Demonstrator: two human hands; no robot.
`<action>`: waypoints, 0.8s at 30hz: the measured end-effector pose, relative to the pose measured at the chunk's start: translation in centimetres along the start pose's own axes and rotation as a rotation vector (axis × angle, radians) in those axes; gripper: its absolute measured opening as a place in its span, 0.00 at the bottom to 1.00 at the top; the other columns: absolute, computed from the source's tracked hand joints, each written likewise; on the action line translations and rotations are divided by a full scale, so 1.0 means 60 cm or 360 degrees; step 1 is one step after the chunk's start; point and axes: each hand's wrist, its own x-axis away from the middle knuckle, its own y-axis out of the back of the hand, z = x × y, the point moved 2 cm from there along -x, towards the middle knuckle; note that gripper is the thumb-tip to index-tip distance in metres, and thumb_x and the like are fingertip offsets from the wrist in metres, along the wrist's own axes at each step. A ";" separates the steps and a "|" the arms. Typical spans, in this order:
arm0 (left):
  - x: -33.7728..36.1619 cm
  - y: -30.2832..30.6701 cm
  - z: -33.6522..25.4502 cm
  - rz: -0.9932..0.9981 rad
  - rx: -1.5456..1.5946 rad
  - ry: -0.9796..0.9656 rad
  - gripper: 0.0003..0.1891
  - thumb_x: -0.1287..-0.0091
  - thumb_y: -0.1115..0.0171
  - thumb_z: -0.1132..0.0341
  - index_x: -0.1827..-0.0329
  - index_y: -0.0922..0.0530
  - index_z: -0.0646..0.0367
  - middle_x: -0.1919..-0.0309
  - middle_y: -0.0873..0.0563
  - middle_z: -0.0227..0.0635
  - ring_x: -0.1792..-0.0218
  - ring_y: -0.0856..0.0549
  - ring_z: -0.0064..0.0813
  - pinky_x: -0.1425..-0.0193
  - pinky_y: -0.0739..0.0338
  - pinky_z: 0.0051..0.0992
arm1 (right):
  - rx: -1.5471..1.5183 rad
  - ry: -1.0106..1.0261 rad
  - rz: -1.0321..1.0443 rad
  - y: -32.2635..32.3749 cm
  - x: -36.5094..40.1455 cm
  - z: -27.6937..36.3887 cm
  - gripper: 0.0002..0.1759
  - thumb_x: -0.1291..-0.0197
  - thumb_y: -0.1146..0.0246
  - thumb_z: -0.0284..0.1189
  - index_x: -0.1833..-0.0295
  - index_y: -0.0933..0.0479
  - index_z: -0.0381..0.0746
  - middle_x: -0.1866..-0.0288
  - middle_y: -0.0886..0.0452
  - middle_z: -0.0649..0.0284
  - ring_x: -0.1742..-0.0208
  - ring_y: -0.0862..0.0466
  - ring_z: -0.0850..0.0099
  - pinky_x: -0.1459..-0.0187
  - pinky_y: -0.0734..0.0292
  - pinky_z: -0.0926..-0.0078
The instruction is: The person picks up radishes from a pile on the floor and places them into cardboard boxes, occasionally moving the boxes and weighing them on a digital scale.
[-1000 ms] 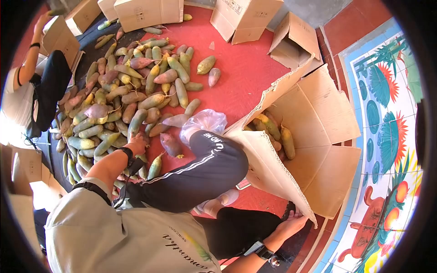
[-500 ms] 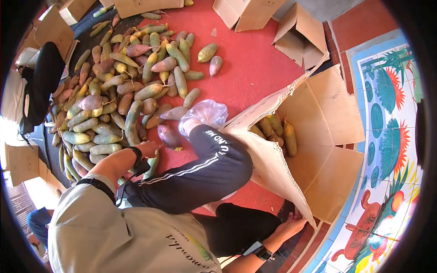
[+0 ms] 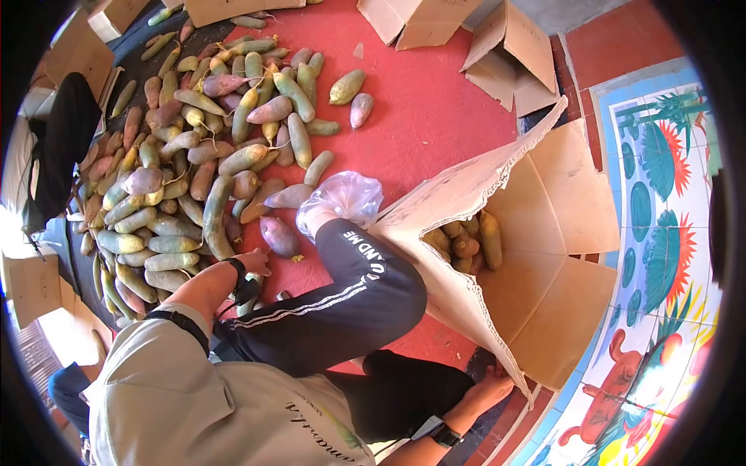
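My left hand [image 3: 254, 262] is over the red floor at the near edge of a pile of long green and purplish radishes [image 3: 175, 225]. Its fingers look loosely extended and appear to hold nothing. A purple radish [image 3: 280, 237] lies just beyond them. Beneath my wrist, a pale green radish [image 3: 250, 301] is mostly hidden by a dark strap. At lower right, my right hand [image 3: 491, 386] grips the flap edge of a large open cardboard box [image 3: 544, 256]. Inside the box are several radishes [image 3: 489, 239].
My bent knee [image 3: 396, 276] stands between the pile and the box. A clear plastic bag [image 3: 346, 194] covers my foot. Two loose radishes [image 3: 346, 87] lie farther back. Other cardboard boxes [image 3: 513, 58] stand behind, and a painted tile wall [image 3: 657, 233] runs along the right.
My left hand has shifted slightly toward me, and the green radish beside it is now mostly hidden below the wrist. My right hand stays at the box flap. The view has shifted slightly.
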 end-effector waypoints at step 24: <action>0.115 0.117 0.036 -0.0299 0.0054 -0.0668 0.12 0.38 0.50 0.61 0.65 0.21 0.58 0.66 0.19 0.40 0.65 0.20 0.36 0.60 0.26 0.33 | -0.0518 -0.0239 -0.0080 -0.022 0.010 0.034 0.27 0.35 0.59 0.50 0.56 0.31 0.35 0.66 0.29 0.67 0.69 0.32 0.80 0.68 0.37 0.83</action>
